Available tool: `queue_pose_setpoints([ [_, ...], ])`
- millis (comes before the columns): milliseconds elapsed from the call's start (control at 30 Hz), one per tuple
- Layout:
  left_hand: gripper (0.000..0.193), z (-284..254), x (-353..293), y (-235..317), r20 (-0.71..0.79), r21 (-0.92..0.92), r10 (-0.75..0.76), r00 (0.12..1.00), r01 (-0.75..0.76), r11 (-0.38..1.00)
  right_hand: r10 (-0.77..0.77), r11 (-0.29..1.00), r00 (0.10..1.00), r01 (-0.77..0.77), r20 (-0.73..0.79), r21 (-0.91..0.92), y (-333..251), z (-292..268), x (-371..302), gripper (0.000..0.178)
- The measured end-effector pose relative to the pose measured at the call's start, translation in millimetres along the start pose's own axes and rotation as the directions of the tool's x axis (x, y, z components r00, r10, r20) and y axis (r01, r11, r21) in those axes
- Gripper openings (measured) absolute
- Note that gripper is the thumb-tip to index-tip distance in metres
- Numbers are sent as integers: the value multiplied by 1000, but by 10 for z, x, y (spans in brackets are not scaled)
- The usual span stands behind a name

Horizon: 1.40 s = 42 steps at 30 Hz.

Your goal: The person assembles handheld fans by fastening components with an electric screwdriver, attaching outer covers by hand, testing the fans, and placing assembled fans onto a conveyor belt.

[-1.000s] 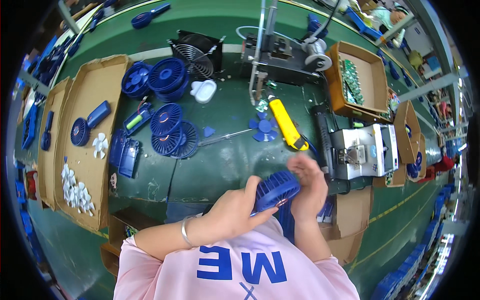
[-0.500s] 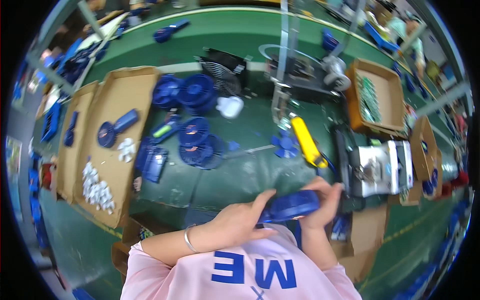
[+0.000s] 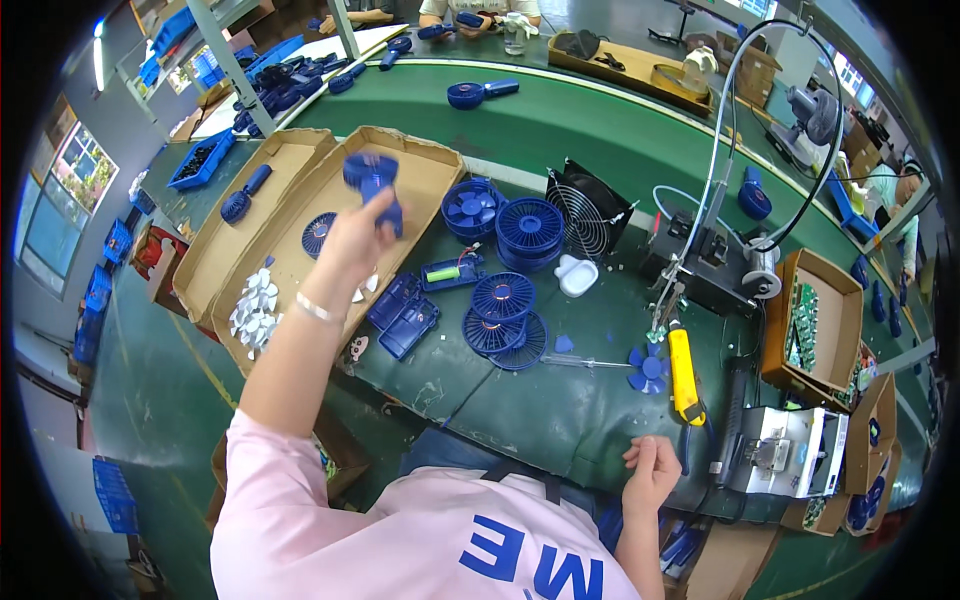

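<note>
My left hand (image 3: 358, 238) is closed round the handle of a blue handheld fan (image 3: 370, 170), blurred by motion, above a long cardboard tray (image 3: 410, 146). Below it in the tray lies a round blue fan grille (image 3: 318, 235), partly hidden by my hand. White plastic pieces (image 3: 256, 310) are heaped at the tray's near end. Near the bench's front edge, my right hand (image 3: 652, 470) has its fingers curled in, with nothing visible in them. A yellow-handled tool (image 3: 685, 375) and a blue fan blade (image 3: 649, 369) are the closest things beyond it.
Stacked blue fan grilles (image 3: 528, 232), open blue housings (image 3: 405, 315) and a black square fan (image 3: 585, 210) occupy the bench's middle. A soldering stand (image 3: 705, 255), a box of green circuit boards (image 3: 815, 330) and a white metal device (image 3: 785, 452) stand right. Behind runs a green conveyor (image 3: 600, 125).
My left hand has swung far left, carrying the blue fan from in front of me over the tray. My right hand has let go of it and stays near the front edge. The view has shifted.
</note>
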<state>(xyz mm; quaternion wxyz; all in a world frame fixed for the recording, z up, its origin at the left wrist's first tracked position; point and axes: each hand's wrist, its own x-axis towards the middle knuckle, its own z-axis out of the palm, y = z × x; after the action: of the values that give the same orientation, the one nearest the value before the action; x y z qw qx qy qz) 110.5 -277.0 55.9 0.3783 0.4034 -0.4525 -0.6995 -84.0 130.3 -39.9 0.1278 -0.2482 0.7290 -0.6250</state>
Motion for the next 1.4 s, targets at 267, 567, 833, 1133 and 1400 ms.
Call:
queue_pose_setpoints([
  [267, 59, -138, 573, -147, -147, 547, 90, 985, 5, 837, -49, 992, 999, 50, 16, -114, 36, -13, -29, 23],
  [567, 37, -548, 280, -245, -255, 560, 9, 967, 140, 816, -97, 973, 988, 119, 120, -196, -6, 24, 32, 17],
  [833, 70, 332, -931, -285, 169, 192, 412, 895, -440, 877, -11, 998, 999, 8, -45, -61, -20, -7, -82, 21],
  [1133, 58, 1035, -1654, -931, 688, -302, -56, 724, 356, 884, 368, 797, 921, -240, -130, 554, -236, -305, -135, 35],
  [1400, 62, 1188, -1736, -1198, 849, -342, -83, 522, 662, 666, 522, 133, 845, -212, 113, 968, -32, -899, -392, 59],
])
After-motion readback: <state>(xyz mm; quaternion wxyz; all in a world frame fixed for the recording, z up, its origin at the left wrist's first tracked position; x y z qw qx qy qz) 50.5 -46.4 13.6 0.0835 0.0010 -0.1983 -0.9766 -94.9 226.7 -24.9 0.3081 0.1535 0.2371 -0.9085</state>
